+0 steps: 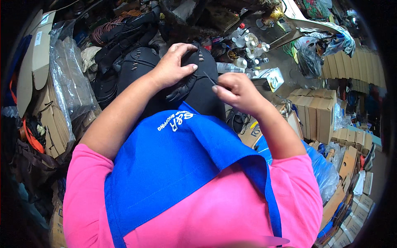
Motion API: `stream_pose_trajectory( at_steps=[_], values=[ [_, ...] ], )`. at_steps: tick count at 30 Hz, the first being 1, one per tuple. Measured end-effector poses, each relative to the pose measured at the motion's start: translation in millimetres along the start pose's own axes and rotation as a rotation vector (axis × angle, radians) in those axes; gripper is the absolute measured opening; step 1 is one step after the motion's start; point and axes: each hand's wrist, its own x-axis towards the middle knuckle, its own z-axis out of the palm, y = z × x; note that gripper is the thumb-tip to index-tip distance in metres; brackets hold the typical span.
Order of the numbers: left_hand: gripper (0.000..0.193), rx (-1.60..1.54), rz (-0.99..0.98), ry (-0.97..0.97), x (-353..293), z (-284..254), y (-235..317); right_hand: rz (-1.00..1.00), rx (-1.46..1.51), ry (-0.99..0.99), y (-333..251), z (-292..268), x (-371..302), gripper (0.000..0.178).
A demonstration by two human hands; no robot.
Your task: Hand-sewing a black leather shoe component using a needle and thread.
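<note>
My lap is in black trousers with torn slits at the knees, and a dark shoe-like piece rests between my thighs. Over it lies my left hand, its fingers curled round the far side and its thumb pressed on the near side. Much of the piece is hidden by that hand and the blue apron. To the right, my right hand is closed in a fist around a thin dark pointed tool. Its tip points left toward the piece, close to my left thumb; I cannot tell whether it touches.
Bottles crowd the floor ahead to the right. Stacked cardboard boxes stand on the right, with clear plastic nearer. At left are flattened cartons and a plastic-wrapped stack. Black shoes or bags pile up beyond my left knee.
</note>
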Motion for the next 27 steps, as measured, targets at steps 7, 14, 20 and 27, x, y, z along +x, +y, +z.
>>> stream_pose_trajectory(
  at_steps=[7,14,20,27],
  values=[
    [0.042,0.021,-0.041,-0.268,28,-43,9,0.003,-0.017,0.22,3,11,4,0.02],
    [0.026,-0.146,-0.181,-0.458,39,-47,15,0.052,-0.166,0.18,7,15,15,0.028],
    [0.025,-0.17,-0.199,-0.54,39,-51,13,0.108,-0.236,0.178,-8,10,19,0.025],
    [0.031,-0.188,-0.153,-0.561,35,-56,11,0.075,-0.318,0.211,-12,25,19,0.023]
  ],
)
